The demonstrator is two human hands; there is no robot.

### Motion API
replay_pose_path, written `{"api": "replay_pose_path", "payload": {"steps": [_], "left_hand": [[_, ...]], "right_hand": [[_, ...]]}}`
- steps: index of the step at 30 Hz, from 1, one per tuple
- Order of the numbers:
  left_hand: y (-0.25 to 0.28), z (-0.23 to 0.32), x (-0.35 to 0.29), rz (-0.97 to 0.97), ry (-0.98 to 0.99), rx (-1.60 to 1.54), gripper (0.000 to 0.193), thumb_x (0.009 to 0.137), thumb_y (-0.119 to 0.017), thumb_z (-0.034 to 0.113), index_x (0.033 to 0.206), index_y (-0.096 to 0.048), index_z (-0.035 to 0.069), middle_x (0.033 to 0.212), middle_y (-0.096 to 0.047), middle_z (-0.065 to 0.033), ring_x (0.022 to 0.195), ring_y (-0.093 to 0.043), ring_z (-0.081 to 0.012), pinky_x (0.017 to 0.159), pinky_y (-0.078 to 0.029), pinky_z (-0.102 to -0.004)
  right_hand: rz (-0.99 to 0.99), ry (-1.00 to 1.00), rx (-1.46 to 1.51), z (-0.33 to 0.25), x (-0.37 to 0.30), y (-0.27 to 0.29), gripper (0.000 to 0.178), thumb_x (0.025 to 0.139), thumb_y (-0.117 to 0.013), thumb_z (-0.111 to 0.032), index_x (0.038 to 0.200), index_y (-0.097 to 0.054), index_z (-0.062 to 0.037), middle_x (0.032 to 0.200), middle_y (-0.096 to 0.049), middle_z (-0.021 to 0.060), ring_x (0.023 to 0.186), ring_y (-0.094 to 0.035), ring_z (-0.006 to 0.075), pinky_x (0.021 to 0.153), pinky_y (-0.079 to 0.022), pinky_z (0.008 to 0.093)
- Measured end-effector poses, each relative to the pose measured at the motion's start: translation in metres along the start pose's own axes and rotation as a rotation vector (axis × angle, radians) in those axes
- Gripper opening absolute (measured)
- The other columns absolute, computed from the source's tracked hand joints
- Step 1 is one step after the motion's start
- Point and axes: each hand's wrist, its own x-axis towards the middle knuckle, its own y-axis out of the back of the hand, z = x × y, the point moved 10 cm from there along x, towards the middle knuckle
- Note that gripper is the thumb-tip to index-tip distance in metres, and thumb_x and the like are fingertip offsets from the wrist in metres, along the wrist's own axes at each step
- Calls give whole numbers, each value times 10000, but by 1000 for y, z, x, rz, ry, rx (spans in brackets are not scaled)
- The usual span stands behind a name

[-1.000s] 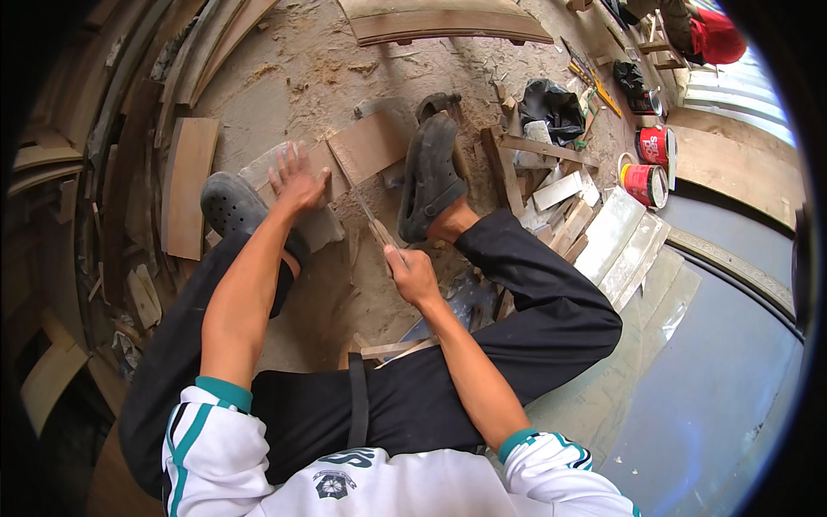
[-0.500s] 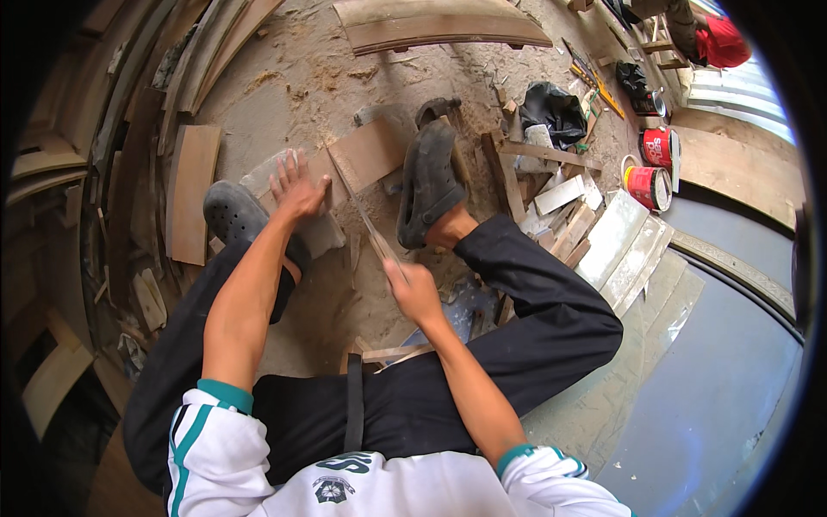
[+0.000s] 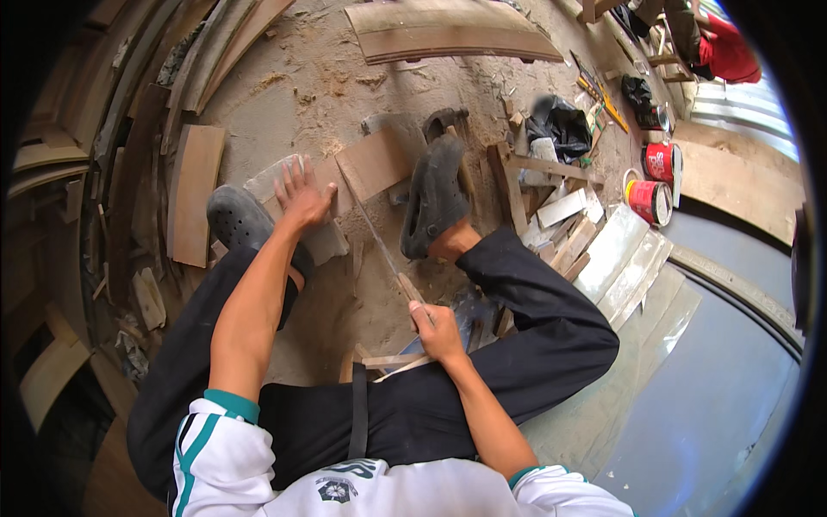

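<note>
A short wooden board [image 3: 380, 158] lies across a low block between my feet, its right part under my right clog [image 3: 435, 194]. My left hand [image 3: 303, 194] presses flat on the board's left part, fingers spread. In my right hand [image 3: 437, 331] is the wooden handle of a handsaw [image 3: 373, 226], fingers wrapped round it. The thin blade slants up and left to the board, its far end at a cut line just right of my left hand. My left clog [image 3: 245, 220] rests beside the block.
Long boards [image 3: 142, 103] lean in a stack at the left. A wide plank [image 3: 452, 33] lies ahead. To the right are wood offcuts [image 3: 564, 207], a black plastic bag [image 3: 560, 125], red cans [image 3: 650, 200] and a yellow tool [image 3: 603, 99]. Another person in red [image 3: 728, 52] is at the far right.
My right hand has drawn the saw back toward me, down and slightly right, so more blade shows below the board. My left hand stays on the board.
</note>
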Motion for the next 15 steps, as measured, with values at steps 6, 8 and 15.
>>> {"api": "replay_pose_path", "payload": {"steps": [6, 8, 15], "left_hand": [[-7, 22, 5, -28, -39, -51, 908, 927, -389, 610, 1552, 34, 107, 1614, 124, -146, 1467, 176, -370, 1133, 105, -574], [-10, 13, 2, -24, -25, -34, 906, 927, -389, 607, 1552, 35, 108, 1614, 127, -145, 1468, 178, -365, 1134, 106, -570], [-2, 21, 2, -18, -40, -74, 902, 928, -393, 598, 1552, 35, 107, 1613, 130, -144, 1470, 180, -353, 1140, 109, -557]], "right_hand": [[71, 9, -23, -5, 100, -27, 511, 959, -524, -363, 655, -575, 44, 576, -516, 216, 537, -537, 337, 594, -428, 425], [0, -21, 9, -2, 62, -21, 512, 960, -520, -366, 660, -568, 46, 584, -526, 220, 542, -543, 337, 585, -427, 413], [38, 69, -77, 7, 71, -21, 510, 968, -504, -368, 645, -569, 21, 546, -516, 165, 497, -467, 273, 561, -412, 402]]}}
